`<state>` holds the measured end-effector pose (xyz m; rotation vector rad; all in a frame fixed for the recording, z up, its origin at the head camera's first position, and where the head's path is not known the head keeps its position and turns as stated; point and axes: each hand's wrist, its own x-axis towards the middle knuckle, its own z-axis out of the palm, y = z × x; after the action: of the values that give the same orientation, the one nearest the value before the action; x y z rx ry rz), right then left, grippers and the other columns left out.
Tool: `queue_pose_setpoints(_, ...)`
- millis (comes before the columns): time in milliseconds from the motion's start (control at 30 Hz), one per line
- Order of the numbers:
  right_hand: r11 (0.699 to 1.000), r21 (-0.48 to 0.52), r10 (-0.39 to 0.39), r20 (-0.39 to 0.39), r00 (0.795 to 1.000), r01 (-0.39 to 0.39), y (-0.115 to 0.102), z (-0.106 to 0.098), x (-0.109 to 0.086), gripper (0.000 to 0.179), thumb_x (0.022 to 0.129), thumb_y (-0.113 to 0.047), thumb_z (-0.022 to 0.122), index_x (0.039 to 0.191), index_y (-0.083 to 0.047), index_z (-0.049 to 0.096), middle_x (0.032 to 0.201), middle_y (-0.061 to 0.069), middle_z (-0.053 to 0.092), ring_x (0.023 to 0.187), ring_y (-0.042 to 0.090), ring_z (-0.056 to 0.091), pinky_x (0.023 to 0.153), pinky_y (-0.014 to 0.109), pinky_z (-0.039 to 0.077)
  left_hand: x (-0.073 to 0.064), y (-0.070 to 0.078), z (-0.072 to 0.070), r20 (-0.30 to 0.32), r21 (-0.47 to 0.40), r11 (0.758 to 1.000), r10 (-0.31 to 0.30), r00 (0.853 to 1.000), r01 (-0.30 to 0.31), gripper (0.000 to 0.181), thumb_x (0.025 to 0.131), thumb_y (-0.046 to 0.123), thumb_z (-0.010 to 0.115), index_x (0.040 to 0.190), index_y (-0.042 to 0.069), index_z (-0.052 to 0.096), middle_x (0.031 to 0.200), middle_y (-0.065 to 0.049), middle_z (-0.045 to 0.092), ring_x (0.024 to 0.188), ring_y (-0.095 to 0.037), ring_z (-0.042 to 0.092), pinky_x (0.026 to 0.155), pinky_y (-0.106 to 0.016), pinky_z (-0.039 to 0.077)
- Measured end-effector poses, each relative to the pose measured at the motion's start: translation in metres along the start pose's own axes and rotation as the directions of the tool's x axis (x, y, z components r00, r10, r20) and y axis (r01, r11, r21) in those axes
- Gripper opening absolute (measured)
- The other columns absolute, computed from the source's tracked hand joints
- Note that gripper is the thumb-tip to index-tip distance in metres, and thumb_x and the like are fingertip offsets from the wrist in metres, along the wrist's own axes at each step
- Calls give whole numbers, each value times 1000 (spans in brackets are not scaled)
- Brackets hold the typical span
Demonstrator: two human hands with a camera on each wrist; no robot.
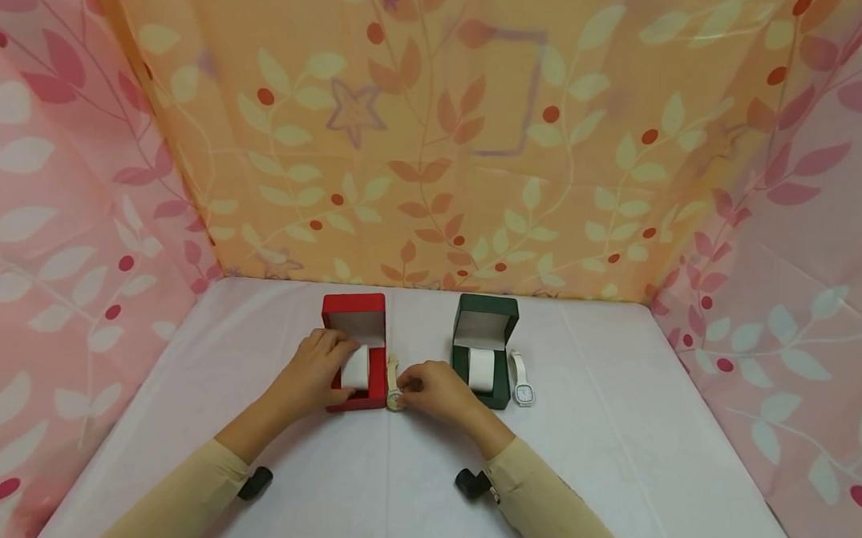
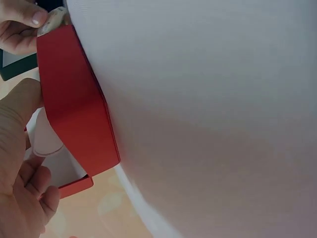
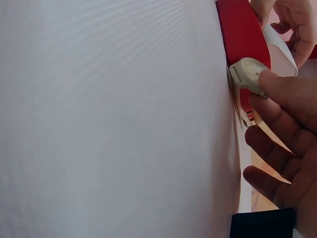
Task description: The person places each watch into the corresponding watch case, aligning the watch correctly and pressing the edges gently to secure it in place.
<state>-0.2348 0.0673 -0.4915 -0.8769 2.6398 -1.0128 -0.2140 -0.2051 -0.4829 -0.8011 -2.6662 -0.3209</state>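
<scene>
The left hand (image 1: pixel 314 374) reaches into an upright red watch box (image 1: pixel 377 371). Its thumb and fingers pinch the ends of a white watch cushion (image 1: pixel 355 369) there. Close beside that box is a watch with a cream strap (image 1: pixel 393 369) and a pale round case (image 3: pixel 250 72). My right hand (image 1: pixel 436 390) pinches the case between thumb and forefinger, the other fingers loosely bent below it in the right wrist view. In the left wrist view, the left hand (image 2: pixel 17 139) shows at the cushion, partly hidden by the red box wall (image 2: pixel 79 99).
A green watch box (image 1: pixel 500 383) with its lid up holds another white cushion (image 1: pixel 480 369). To its right lies a white watch (image 1: pixel 523 387) with a squarish case. A white cloth (image 1: pixel 611 437) covers the table, and patterned curtains (image 1: pixel 436 141) stand around it.
</scene>
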Motion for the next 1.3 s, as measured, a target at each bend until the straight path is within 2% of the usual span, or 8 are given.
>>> queue_pose_setpoints(233, 1000, 26, -14, -38, 999, 15, 1, -2, -3, 17, 87, -17, 82, 104, -15, 79, 89, -12, 74, 82, 1, 64, 75, 21, 54, -3, 4, -2, -22, 28, 1000, -13, 1000, 13, 78, 69, 36, 95, 132, 7, 58, 126, -16, 57, 119, -36, 49, 94, -54, 45)
queue_pose_setpoints(367, 998, 4, -58, -87, 994, 59, 3, -7, -6, 18, 86, -16, 82, 104, -15, 80, 89, -10, 74, 85, 3, 65, 78, 24, 55, -3, 4, -1, -23, 55, 998, -13, 1000, 15, 77, 70, 36, 94, 132, 7, 57, 126, -15, 59, 117, -35, 51, 93, -53, 46)
queue_pose_setpoints(467, 998, 11, -63, -125, 990, 65, 2, -13, -10, 18, 86, -16, 83, 104, -15, 80, 90, -10, 74, 87, 6, 65, 81, 28, 56, -4, 4, -1, -34, 97, 995, -5, 999, 8, 79, 69, 38, 94, 131, 5, 57, 126, -14, 60, 117, -34, 52, 93, -51, 46)
queue_pose_setpoints(667, 996, 84, -28, -170, 985, 43, -1, -25, -22, 19, 86, -19, 83, 104, -17, 80, 94, -9, 73, 91, 11, 66, 84, 42, 57, -4, 6, 0, -94, 184, 983, 40, 995, -22, 80, 66, 39, 94, 126, 1, 56, 123, -16, 60, 113, -34, 52, 89, -48, 46)
queue_pose_setpoints(800, 993, 111, -10, -189, 982, 32, 0, -30, -30, 19, 86, -20, 83, 105, -19, 80, 96, -10, 72, 92, 13, 66, 82, 42, 57, -5, 8, 0, -127, 203, 979, 62, 990, -35, 79, 65, 38, 92, 124, 1, 55, 121, -17, 59, 111, -35, 52, 88, -48, 46)
queue_pose_setpoints(900, 992, 119, -9, -208, 978, 34, 2, -32, -35, 19, 87, -21, 83, 106, -20, 79, 97, -10, 72, 93, 13, 66, 82, 41, 57, -6, 9, -1, -146, 178, 984, 50, 988, -23, 79, 65, 38, 92, 125, 1, 55, 122, -16, 59, 111, -35, 52, 89, -49, 45)
queue_pose_setpoints(1100, 988, 154, 18, -232, 973, 18, 6, -37, -44, 24, 86, -22, 84, 109, -18, 79, 98, -9, 72, 95, 13, 66, 88, 50, 56, -8, 12, -9, -154, 78, 997, 10, 988, 2, 77, 68, 37, 91, 128, 4, 57, 124, -14, 59, 115, -34, 51, 93, -53, 44)
queue_pose_setpoints(1300, 986, 168, 53, -261, 964, -8, 1, -47, -58, 23, 86, -22, 84, 109, -20, 79, 96, -9, 72, 94, 13, 66, 86, 44, 56, -9, 21, -22, -86, -22, 1000, -6, 996, 4, 76, 68, 34, 92, 130, 9, 57, 127, -9, 58, 119, -30, 49, 94, -52, 43)
